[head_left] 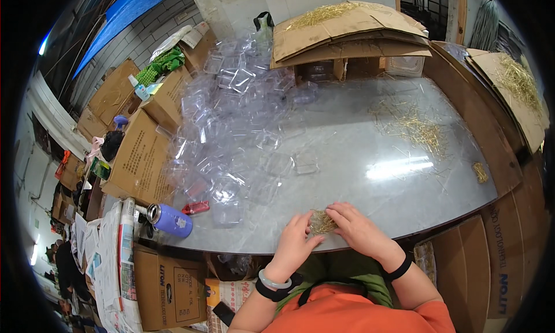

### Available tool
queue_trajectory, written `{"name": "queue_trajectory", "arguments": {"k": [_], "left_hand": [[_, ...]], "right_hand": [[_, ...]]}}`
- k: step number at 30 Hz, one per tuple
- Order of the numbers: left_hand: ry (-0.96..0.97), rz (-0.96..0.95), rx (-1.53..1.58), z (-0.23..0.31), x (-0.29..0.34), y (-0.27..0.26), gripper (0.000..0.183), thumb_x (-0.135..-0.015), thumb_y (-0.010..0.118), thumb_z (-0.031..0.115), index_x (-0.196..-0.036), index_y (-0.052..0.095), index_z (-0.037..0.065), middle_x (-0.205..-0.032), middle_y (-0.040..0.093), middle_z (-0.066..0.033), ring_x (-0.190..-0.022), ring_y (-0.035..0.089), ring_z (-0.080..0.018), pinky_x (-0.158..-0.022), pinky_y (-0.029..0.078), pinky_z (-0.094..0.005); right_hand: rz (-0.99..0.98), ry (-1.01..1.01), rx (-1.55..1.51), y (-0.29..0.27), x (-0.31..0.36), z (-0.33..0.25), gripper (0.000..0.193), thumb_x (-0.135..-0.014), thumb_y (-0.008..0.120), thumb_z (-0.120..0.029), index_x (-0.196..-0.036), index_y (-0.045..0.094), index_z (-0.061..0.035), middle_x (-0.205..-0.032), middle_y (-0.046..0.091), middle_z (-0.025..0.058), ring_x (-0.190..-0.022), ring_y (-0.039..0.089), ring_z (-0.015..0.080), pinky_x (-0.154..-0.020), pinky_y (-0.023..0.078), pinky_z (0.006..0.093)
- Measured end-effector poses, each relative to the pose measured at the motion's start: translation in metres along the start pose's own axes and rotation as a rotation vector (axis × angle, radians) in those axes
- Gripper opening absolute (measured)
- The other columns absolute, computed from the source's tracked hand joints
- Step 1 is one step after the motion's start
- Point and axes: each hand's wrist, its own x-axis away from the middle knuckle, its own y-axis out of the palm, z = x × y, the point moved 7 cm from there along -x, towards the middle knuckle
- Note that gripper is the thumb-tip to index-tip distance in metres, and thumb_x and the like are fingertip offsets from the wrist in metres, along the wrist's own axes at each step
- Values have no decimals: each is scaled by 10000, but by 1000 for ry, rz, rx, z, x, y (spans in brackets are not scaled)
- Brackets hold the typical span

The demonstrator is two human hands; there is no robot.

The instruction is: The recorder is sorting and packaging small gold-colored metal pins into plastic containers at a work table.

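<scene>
A small bunch of dry straw (322, 222) sits at the near edge of the table, between my two hands. My left hand (296, 240) grips its left side, fingers curled and the thumb pointing in toward the straw. From the right, my right hand (359, 232) closes on it with bent fingers along its far side. Whether a clear box lies around the straw, I cannot tell. Loose straw (425, 132) is scattered over the table's far right, and a small straw clump (480, 172) lies at the right edge.
Many clear plastic boxes (231, 119) pile up on the left of the grey table (341, 159). A purple bottle (170, 220) lies on its side beside a red object (196, 207). Cardboard sheets (352, 32) topped with straw cover the back; cardboard (480, 110) borders the right.
</scene>
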Motion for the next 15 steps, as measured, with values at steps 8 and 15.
{"name": "queue_trajectory", "arguments": {"k": [8,15], "left_hand": [[64,-24,130,0,2,10,589,-803,808,10,-1349,585,-2,-1123,610,-133,-905,638,-202,-766,565,-306],[213,12,-329,15,0,-5,800,-724,904,227,-1395,526,8,-1296,555,-183,-1191,536,-358,-1022,461,-458]], "right_hand": [[6,-32,44,-10,-2,-13,530,-875,639,-40,-1371,486,64,-1411,505,213,-1334,492,400,-1159,405,472],[16,17,57,-6,2,-7,470,-899,606,-28,-1358,519,29,-1375,529,198,-1317,514,386,-1129,428,473]]}}
